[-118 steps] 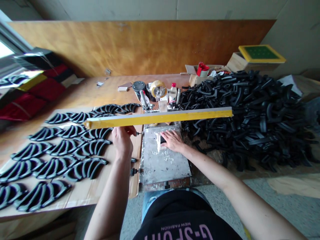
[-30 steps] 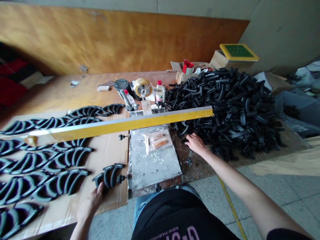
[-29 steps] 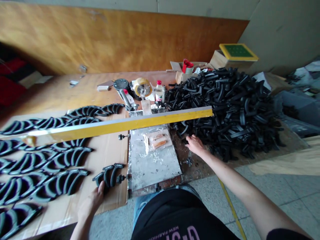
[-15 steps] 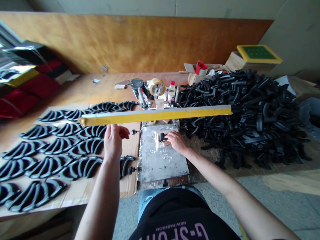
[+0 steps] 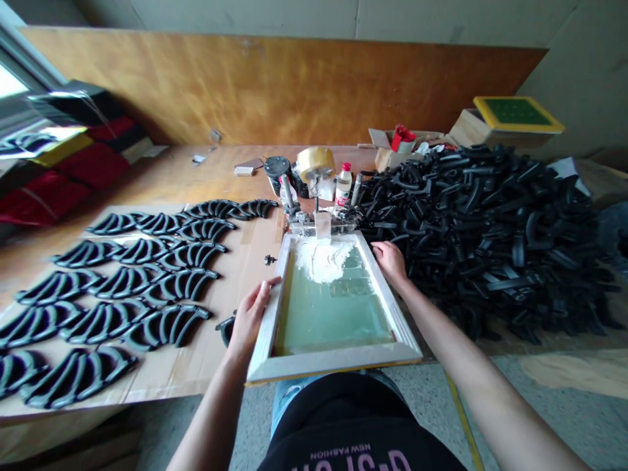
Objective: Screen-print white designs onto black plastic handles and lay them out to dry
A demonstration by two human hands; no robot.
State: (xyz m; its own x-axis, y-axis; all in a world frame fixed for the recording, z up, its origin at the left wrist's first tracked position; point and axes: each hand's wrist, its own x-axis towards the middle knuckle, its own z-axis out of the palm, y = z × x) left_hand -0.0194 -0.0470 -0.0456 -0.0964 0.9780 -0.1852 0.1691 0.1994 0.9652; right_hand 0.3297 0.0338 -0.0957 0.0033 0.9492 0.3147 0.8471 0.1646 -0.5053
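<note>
The frame (image 5: 338,360) before me is pale and four-sided, stretched with a translucent green sheet (image 5: 328,317). Thick white paste (image 5: 321,261) is smeared across its far end, below a small pale block (image 5: 322,226).

It lies at the middle of the table's (image 5: 186,173) front edge, its near rail close to my waist. To the left, black curved parts (image 5: 171,327) fan out in overlapping rows on flattened cardboard (image 5: 161,376); to the right, a big heap of black pieces (image 5: 500,242) spreads back from the front edge. Behind the frame stand a lidded tub (image 5: 277,171), a roll of tape (image 5: 314,163) and a red-capped bottle (image 5: 343,186). Red and black bundles (image 5: 93,163) sit toward the far left corner, and a green panel with a yellow border (image 5: 519,112) toward the far right one. A tall wooden board (image 5: 294,91) runs along the back, against a grey wall (image 5: 392,23).

My left hand (image 5: 251,314) is at the left rail, fingers bent and close together, their tips over it; whether my thumb pinches from below, I can't tell. My right hand (image 5: 391,263) is at the right rail, nearer the far end, fingers bent inward; their grip I can't make out. The frame lies between both hands.
</note>
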